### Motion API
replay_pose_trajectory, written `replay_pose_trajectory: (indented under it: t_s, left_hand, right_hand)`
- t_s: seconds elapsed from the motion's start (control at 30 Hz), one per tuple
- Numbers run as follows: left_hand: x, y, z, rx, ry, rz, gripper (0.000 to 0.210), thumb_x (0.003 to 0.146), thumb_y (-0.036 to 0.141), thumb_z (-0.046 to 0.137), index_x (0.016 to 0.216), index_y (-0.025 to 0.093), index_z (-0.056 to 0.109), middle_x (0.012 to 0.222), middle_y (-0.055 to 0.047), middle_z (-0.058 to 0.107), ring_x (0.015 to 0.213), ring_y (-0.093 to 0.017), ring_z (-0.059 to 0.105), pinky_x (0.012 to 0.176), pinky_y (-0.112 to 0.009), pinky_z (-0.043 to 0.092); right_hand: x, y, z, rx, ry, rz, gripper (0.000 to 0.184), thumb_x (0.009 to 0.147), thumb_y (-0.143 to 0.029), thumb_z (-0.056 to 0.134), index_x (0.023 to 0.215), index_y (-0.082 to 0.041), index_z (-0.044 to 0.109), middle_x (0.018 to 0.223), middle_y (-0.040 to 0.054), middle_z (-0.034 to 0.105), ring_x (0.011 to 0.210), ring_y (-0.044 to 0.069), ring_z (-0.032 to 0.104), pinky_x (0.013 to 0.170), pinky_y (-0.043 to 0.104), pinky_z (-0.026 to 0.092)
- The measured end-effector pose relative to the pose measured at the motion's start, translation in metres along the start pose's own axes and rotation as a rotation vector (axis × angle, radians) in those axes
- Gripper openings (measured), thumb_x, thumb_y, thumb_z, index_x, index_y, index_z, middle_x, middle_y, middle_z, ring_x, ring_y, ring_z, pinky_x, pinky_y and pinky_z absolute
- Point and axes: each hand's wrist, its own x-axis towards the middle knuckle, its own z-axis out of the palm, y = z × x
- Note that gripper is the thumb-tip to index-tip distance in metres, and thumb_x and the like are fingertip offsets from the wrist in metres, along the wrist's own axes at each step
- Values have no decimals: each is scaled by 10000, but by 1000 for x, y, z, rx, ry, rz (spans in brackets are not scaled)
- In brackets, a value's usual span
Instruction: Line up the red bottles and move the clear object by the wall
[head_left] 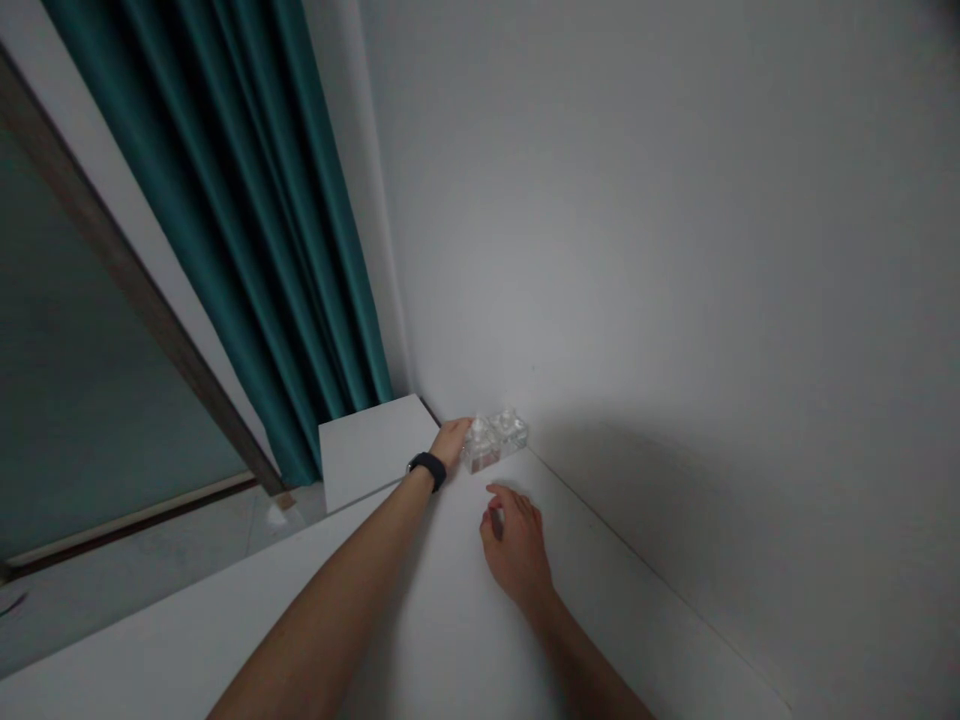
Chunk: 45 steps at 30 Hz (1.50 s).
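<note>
Left hand [452, 441] reaches far out along the white bench [420, 620], arm nearly straight, black wristband [427, 468] on the wrist. Its fingers rest against the left side of a small cluster of clear containers [495, 442]; touching them, but whether the fingers actually close around one cannot be told from this view. Right hand [514, 545] lies nearer, just short of the containers and apart from them, palm down, fingers loosely curled, holding nothing. Right forearm comes in from the bottom right, left forearm from the bottom centre.

Clear containers sit at the far end of the bench, right in the corner, tight against the grey wall [675, 250] on the right. They look like transparent plastic or glass with knobbly lids, glossy; exact count hard to tell, at least two.

Beside the left hand, further left, a flat white board [371, 450] lies level with the bench, square corners, matte. Behind it hangs a teal curtain [247, 220], heavy vertical folds, reaching down to the floor [150, 570]. Floor is pale and slightly shiny. Far left, a dark wooden frame [135, 280] runs diagonally around a dull green panel [67, 400]. Wall is plain, smooth, and the person's shadow falls across its lower part.
</note>
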Motion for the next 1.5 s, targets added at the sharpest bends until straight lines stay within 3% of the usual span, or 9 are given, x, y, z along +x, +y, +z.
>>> replay_pose_trajectory:
  t_s: [0.33,0.47,0.57,0.67,0.8,0.97,1.13,1.5]
  left_hand:
    - [0,-9,8,-28,-41,37,366,769,486,476,650,168,614,609,-6,608,640,-172,533,643,-272,407]
    - [1,-9,8,-35,19,51,311,796,423,484,743,167,652,767,-39,674,803,-196,586,776,-289,444]
    - [-3,-10,2,-45,142,44,307,836,385,454,934,170,650,1005,-72,667,993,-201,576,894,-301,425]
    - [-19,-13,-6,-57,228,-8,301,828,366,487,1015,170,619,1065,-91,632,1013,-207,566,874,-316,445]
    - [-56,-13,-12,-125,180,-90,330,828,393,516,1042,168,628,1063,-100,635,940,-200,592,796,-310,492]
    - [-88,-2,-11,-366,87,-245,473,912,505,404,1182,173,606,1162,-126,628,1028,-201,617,921,-353,504]
    - [-88,7,-12,-607,67,-401,454,953,486,370,1142,163,627,1239,-130,585,1030,-178,604,1005,-340,480]
    - [-86,4,-10,-599,51,-388,395,962,448,422,1139,180,652,1257,-110,581,1040,-158,597,1042,-306,466]
  right_hand:
    - [-1,0,-1,-167,-111,-69,481,883,-193,443,1357,-146,509,1366,103,586,1282,236,492,1107,402,286]
    - [-1,0,-1,-200,-134,-104,521,892,-203,443,1411,-156,454,1450,101,510,1335,232,449,1112,427,280]
    - [-1,0,-1,-222,-127,-123,513,896,-207,451,1407,-160,460,1451,111,507,1334,242,452,1104,444,291]
    - [-2,1,1,-223,-100,-123,488,899,-195,450,1383,-147,484,1420,121,537,1313,245,471,1101,441,302]
    - [-1,2,2,-201,-59,-88,460,902,-189,446,1354,-130,501,1347,131,593,1261,246,516,1076,427,342]
    - [-1,2,2,-175,-48,-71,434,906,-200,445,1331,-141,512,1312,134,612,1240,237,532,1058,401,360]
    - [-1,2,2,-165,-43,-55,426,911,-215,452,1326,-140,511,1301,131,619,1238,238,534,1061,396,351]
    - [-2,3,4,-179,-25,-73,432,889,-230,492,1310,-137,523,1264,142,638,1217,261,548,1043,421,371]
